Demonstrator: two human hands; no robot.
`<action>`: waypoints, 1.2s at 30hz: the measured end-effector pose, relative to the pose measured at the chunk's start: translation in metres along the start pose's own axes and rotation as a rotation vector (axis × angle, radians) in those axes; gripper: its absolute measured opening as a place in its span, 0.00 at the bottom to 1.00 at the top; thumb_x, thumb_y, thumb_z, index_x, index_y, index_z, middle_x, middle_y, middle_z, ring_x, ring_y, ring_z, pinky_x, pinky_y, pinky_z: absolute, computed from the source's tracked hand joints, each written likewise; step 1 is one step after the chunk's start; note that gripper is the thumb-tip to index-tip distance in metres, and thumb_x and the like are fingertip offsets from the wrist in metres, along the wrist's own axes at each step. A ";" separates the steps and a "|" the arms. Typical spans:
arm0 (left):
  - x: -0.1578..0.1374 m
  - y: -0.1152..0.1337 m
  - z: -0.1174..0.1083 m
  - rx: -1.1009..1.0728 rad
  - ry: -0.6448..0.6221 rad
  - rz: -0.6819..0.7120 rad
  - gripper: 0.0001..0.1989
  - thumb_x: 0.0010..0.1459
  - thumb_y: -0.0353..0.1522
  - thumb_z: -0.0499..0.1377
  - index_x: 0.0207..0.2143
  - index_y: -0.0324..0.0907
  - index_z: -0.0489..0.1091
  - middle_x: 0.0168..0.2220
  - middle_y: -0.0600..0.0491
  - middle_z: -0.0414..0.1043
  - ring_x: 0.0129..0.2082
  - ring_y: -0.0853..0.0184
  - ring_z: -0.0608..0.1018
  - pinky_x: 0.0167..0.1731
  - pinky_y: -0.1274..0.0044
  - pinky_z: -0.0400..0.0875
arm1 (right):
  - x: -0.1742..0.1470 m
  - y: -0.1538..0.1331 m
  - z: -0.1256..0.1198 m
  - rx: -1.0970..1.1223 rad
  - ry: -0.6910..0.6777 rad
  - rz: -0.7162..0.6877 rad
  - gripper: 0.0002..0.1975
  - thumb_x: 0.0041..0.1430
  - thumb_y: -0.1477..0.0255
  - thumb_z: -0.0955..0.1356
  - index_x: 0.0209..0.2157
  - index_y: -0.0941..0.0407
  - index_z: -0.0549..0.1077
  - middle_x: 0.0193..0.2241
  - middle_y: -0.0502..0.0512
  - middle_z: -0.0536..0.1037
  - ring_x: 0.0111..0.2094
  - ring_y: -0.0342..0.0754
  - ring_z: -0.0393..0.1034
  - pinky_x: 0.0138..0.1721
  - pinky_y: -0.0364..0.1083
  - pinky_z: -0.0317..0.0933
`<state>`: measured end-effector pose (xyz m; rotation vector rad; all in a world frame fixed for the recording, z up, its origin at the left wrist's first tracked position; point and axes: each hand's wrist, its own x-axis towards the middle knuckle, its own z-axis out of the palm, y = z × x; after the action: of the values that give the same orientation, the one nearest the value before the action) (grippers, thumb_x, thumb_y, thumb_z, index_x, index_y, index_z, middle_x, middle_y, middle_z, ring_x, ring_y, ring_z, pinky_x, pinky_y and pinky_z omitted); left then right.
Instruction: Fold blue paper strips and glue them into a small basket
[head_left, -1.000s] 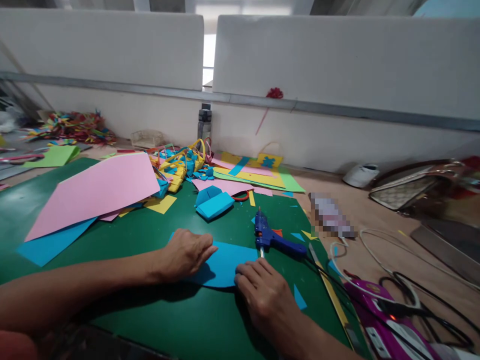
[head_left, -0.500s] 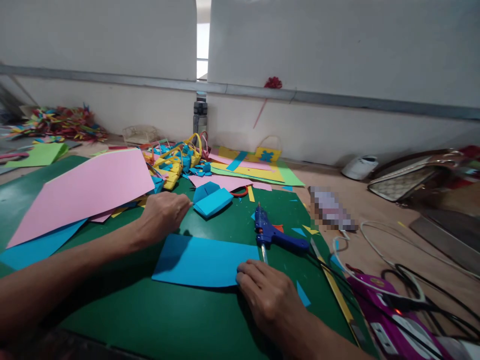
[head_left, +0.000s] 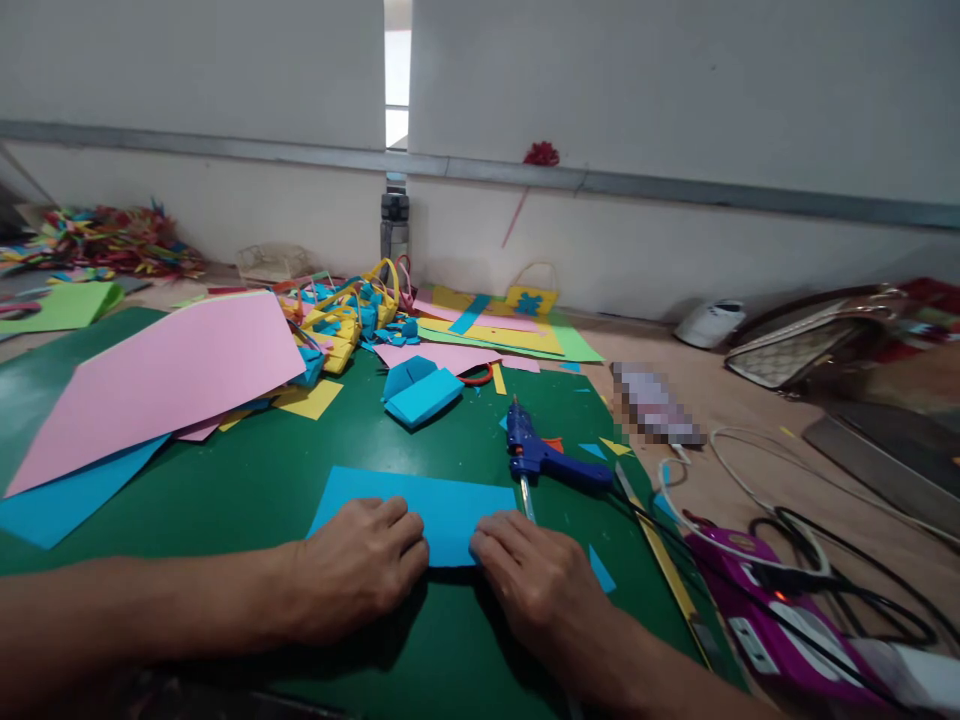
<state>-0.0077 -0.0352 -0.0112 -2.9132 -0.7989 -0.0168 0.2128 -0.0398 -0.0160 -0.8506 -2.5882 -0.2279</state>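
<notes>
Centrally, at the lower edge of the frame, both hands rest at the near edge of the blue sheet [head_left: 454, 510], which lies flat on the green mat [head_left: 240, 525]. The left hand [head_left: 367, 560] has its fingers curled over the sheet left of its middle; the right hand [head_left: 532, 575] has its fingers curled at the near right corner. Thumbs are hidden; whether either hand pinches the sheet cannot be told. At lower right sits a purple power strip [head_left: 795, 630], red light lit. Just beyond the right hand lies the glue gun [head_left: 529, 450], nozzle toward the top of the frame, handle to the right. At centre, a folded blue piece [head_left: 427, 395] stands apart from the sheet. A pink sheet [head_left: 172, 375] occupies the left. Farther back, small paper bags [head_left: 337, 335] are heaped before a bottle [head_left: 394, 235] near the wall [head_left: 600, 250].
</notes>
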 end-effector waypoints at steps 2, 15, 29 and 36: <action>0.000 0.001 0.000 0.012 0.006 0.015 0.03 0.56 0.25 0.52 0.32 0.40 0.63 0.29 0.50 0.67 0.26 0.63 0.68 0.20 0.74 0.62 | 0.000 0.000 0.000 -0.015 -0.016 -0.001 0.14 0.62 0.80 0.56 0.27 0.58 0.68 0.24 0.54 0.72 0.27 0.45 0.63 0.27 0.43 0.56; -0.002 0.004 -0.003 0.122 -0.069 -0.111 0.06 0.55 0.23 0.53 0.29 0.40 0.65 0.27 0.49 0.68 0.26 0.61 0.70 0.20 0.73 0.63 | -0.001 0.003 0.000 -0.084 -0.014 -0.033 0.15 0.59 0.83 0.56 0.30 0.59 0.72 0.28 0.59 0.74 0.31 0.47 0.67 0.31 0.45 0.62; 0.002 -0.003 -0.005 0.202 -0.146 -0.256 0.07 0.52 0.18 0.52 0.29 0.34 0.68 0.25 0.46 0.69 0.21 0.63 0.71 0.16 0.76 0.60 | 0.003 0.008 -0.001 -0.240 -0.024 -0.049 0.12 0.54 0.86 0.59 0.32 0.60 0.71 0.31 0.58 0.76 0.32 0.49 0.69 0.34 0.46 0.61; 0.014 -0.014 -0.006 0.156 -0.175 -0.342 0.05 0.50 0.18 0.56 0.26 0.32 0.70 0.24 0.43 0.70 0.23 0.62 0.72 0.17 0.77 0.59 | 0.046 0.018 -0.022 -0.345 -0.391 0.028 0.10 0.47 0.85 0.64 0.29 0.58 0.71 0.26 0.55 0.76 0.28 0.49 0.69 0.31 0.47 0.57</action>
<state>-0.0026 -0.0163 -0.0033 -2.6251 -1.2558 0.2596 0.1975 -0.0074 0.0240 -1.1477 -2.9452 -0.5627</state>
